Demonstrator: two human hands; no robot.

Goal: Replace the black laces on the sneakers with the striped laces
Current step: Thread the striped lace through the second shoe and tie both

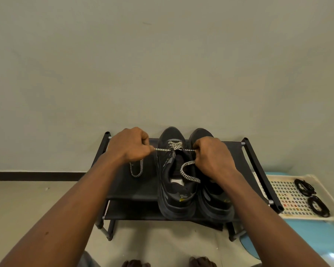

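**A:** What do our fingers have hold of here?

**B:** Our left hand [130, 146] and right hand [212, 157] are both clenched, each pinching one run of the striped lace [162, 149]. We hold it taut between the fists, likely to snug the crossings down before tying.

**A:** And where does the lace go from there?

**B:** Between our fingertips it crosses the upper eyelets of the laced sneaker [174, 199]. One spare tail hangs below our left fingers, and a loop curls just under our right ones.

**A:** What about the other shoe?

**B:** The second sneaker [214, 205] sits beneath our right hand, touching the first. Our hand hides its eyelets, so we cannot tell how it is laced. Both stand on the shoe rack [255, 160], heels toward us, which keeps the tongues within easy reach.

**A:** And the old ones?

**B:** Two coils of black laces [305, 186] lie in the white tray [289, 201], well to the right of our right fingers. We judge they were set aside there as finished with.
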